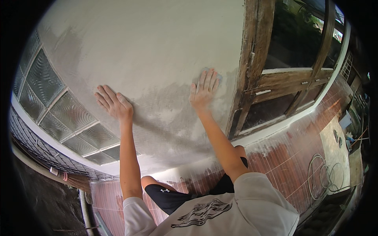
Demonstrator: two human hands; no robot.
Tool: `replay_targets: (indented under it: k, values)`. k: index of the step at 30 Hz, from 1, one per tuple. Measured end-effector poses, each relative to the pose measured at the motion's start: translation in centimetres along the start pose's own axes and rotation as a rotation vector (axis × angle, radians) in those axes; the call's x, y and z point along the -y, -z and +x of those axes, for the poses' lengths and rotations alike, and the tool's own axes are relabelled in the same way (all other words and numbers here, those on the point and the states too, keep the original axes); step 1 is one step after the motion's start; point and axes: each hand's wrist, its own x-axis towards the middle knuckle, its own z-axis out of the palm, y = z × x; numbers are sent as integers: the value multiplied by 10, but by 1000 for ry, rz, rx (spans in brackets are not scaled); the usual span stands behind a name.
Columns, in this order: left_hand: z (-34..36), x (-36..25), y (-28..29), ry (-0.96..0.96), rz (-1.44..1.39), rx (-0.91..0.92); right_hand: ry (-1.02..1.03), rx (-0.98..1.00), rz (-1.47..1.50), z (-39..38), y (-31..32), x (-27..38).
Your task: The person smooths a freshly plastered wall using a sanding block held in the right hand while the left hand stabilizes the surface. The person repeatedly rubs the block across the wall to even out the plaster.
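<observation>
A plastered wall, pale above and with darker grey patches lower down, stands before me. My left hand lies flat against it near the glass blocks, palm down, fingers stretched out and holding nothing visible. Further right, near the wooden frame, my right hand presses on the wall with its fingers extended and slightly apart. Whitish dust coats this hand. A thin grey-blue patch shows around its fingertips; whether that is a sheet under the fingers or a mark on the wall I cannot tell.
Textured glass blocks fill the left side. A worn wooden door frame with dark panes borders the wall on the right. Dusty reddish floor tiles run below. A coiled hose and slippers lie at the right; a broom is at lower left.
</observation>
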Motion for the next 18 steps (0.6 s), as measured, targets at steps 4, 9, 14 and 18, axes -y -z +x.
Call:
replay_targets:
  k: [4, 9, 14, 18]
  values:
    - [-2, 2, 3, -25, 17, 4, 296, 71, -39, -15, 2, -7]
    - [-6, 5, 8, -47, 31, 18, 190, 52, -23, -8, 13, -48]
    - [-9, 8, 9, -82, 23, 6, -71, 58, -21, 7, 27, -78]
    - [-14, 9, 10, -79, 37, 1, -200, 11, 6, 8, 30, -78]
